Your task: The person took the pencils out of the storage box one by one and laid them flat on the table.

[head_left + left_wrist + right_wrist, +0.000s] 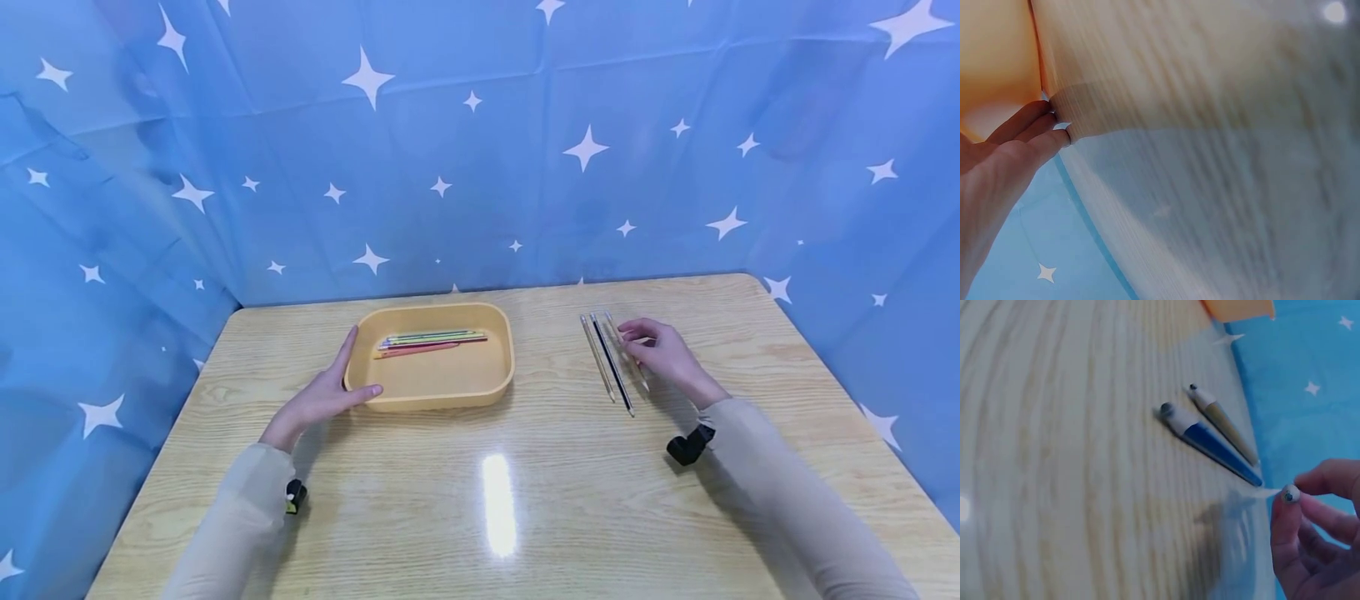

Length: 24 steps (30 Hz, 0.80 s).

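Note:
My right hand [663,354] pinches a light-coloured pencil [642,379] between thumb and fingers. In the right wrist view that pencil [1290,494] shows nearly end-on, its pointed end toward the camera. Left of it on the table lie a dark blue pencil [612,365] and a gold pencil [597,358], roughly side by side. My left hand [326,396] rests at the left end of a yellow-orange tray [450,379], fingers stretched along its side and thumb at the front rim. In the left wrist view the fingers [1029,122] touch the tray's outer wall [997,56].
Several coloured pencils [431,339] lie together inside the tray, toward its back. The wooden table [420,492] ends at a blue curtain [480,150] with white stars. A bright light reflection shows on the table's front half.

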Available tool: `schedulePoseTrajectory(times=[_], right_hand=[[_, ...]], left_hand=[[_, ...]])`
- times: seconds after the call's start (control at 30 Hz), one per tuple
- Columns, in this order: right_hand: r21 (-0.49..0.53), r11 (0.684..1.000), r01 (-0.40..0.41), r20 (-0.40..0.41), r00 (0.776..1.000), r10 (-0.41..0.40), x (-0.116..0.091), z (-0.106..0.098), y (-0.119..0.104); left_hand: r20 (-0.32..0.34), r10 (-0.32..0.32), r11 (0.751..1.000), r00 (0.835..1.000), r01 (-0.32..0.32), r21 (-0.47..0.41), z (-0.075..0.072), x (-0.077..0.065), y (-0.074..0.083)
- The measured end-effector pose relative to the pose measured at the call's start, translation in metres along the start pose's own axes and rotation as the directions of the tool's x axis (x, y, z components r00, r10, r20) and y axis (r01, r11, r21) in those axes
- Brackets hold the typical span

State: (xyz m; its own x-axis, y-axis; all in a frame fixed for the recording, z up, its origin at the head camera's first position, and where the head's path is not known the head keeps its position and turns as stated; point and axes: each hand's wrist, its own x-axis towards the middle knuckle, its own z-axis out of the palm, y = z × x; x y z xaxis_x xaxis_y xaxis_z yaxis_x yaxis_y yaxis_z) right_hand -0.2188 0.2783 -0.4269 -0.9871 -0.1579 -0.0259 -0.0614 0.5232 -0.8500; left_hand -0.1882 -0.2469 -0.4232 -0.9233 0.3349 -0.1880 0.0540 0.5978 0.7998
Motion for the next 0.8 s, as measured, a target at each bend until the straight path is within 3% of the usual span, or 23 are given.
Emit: schedulePoseTrajectory(times=[0.43,0.8], right_hand=[[-0.124,0.992,-0.007,-0.024,1.000,0.004,0.007,0.009,0.017],[-0.173,0.985,-0.021,0.007,1.000,0.022,0.010,0.011,0.014]], left_hand=[[-0.006,-0.006,1.000,1.000,0.006,0.002,0.000,0.001,-0.005],[-0.012,0.002,1.000,1.000,-0.002,0.011,0.000,0.000,-0.002]])
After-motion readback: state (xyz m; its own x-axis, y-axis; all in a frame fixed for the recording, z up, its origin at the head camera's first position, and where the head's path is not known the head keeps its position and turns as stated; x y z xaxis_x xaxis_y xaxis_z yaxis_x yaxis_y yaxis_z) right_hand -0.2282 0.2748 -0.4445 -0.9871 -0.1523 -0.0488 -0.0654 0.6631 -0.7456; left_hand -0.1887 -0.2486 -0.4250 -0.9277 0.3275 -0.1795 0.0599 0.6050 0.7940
